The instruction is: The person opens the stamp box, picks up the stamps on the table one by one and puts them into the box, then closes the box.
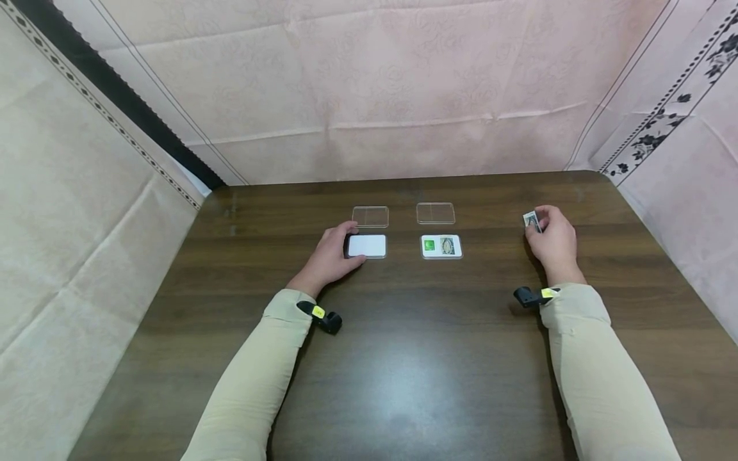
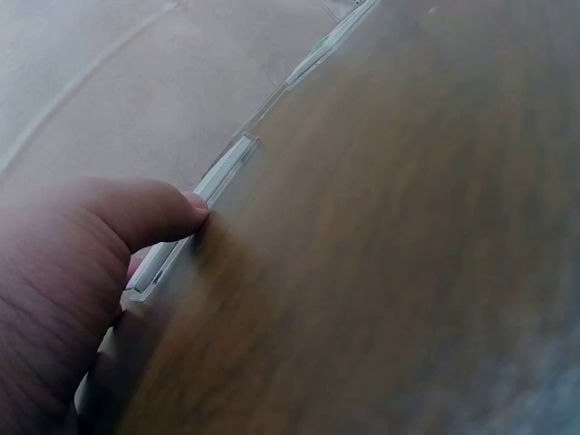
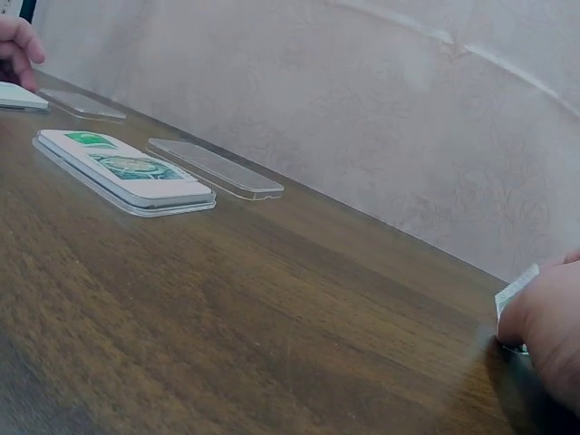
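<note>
Left of the printed pack (image 1: 441, 246), the person's left hand (image 1: 332, 251) grips the plain white pack (image 1: 368, 246) by its edges, thumb on the near side. Too hard a squeeze or a careless push could skid it off line, since it lies loose, and drive it into the left clear cover (image 1: 371, 216), which lies beyond the printed pack's left end. Well to the right of the printed pack, the right hand (image 1: 555, 241) pinches a small picture card (image 1: 531, 221); whether one or several cannot be told. A loose pinch might drop it, a tight one might bend it.

Around the printed pack spreads the dark wooden table (image 1: 415, 358). The right clear cover (image 1: 435, 213) sits just behind it, faint enough to be overlooked and knocked by a low sweep. The printed pack itself blocks a straight slide between the hands.
</note>
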The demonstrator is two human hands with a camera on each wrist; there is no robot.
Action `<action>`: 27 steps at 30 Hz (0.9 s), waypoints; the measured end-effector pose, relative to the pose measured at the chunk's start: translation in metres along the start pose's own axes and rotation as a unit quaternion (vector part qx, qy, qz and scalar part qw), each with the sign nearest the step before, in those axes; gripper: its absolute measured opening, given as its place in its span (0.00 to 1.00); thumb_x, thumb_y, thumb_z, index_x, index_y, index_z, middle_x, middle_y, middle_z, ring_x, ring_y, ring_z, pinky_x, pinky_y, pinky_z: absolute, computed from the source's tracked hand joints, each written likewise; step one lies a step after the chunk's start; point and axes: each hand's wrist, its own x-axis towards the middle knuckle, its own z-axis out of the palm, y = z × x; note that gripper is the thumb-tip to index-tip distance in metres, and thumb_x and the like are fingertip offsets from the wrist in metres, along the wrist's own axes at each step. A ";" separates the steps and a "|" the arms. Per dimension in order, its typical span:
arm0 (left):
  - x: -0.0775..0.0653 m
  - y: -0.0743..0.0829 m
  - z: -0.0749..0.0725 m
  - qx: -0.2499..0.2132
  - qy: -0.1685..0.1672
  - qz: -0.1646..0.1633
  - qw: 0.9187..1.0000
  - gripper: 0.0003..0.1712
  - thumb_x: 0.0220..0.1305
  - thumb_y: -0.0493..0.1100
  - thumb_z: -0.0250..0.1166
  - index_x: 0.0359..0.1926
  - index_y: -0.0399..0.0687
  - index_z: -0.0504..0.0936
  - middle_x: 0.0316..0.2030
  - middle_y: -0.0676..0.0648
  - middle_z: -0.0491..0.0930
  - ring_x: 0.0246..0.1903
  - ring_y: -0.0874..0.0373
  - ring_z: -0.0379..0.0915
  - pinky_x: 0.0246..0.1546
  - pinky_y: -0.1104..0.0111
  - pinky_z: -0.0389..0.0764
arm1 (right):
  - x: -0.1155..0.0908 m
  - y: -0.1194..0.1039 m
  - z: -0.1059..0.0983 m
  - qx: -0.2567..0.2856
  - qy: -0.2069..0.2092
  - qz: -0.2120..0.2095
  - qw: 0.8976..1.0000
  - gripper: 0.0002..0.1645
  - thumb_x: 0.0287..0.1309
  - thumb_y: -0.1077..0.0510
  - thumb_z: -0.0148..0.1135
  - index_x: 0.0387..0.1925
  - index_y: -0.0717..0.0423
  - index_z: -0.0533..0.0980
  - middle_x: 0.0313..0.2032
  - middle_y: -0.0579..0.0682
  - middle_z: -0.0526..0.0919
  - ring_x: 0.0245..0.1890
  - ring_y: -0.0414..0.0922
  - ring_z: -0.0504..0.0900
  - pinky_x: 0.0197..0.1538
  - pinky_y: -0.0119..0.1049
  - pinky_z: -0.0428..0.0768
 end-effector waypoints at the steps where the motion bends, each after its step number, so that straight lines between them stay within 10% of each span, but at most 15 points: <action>1: 0.000 0.000 0.000 0.000 0.000 0.001 1.000 0.45 0.63 0.51 0.72 0.74 0.46 0.60 0.67 0.45 0.71 0.67 0.47 0.59 0.67 0.52 0.65 | 0.000 0.000 0.000 0.000 -0.002 -0.001 1.000 0.26 0.67 0.59 0.57 0.64 0.62 0.68 0.44 0.63 0.76 0.44 0.61 0.72 0.46 0.52 0.66; 27: 0.000 -0.001 0.000 0.001 -0.003 -0.004 1.000 0.44 0.63 0.51 0.72 0.74 0.48 0.61 0.68 0.46 0.71 0.68 0.48 0.58 0.69 0.53 0.64 | -0.003 0.000 -0.002 0.008 -0.009 0.000 1.000 0.35 0.72 0.50 0.54 0.73 0.62 0.61 0.44 0.66 0.78 0.45 0.64 0.73 0.54 0.59 0.68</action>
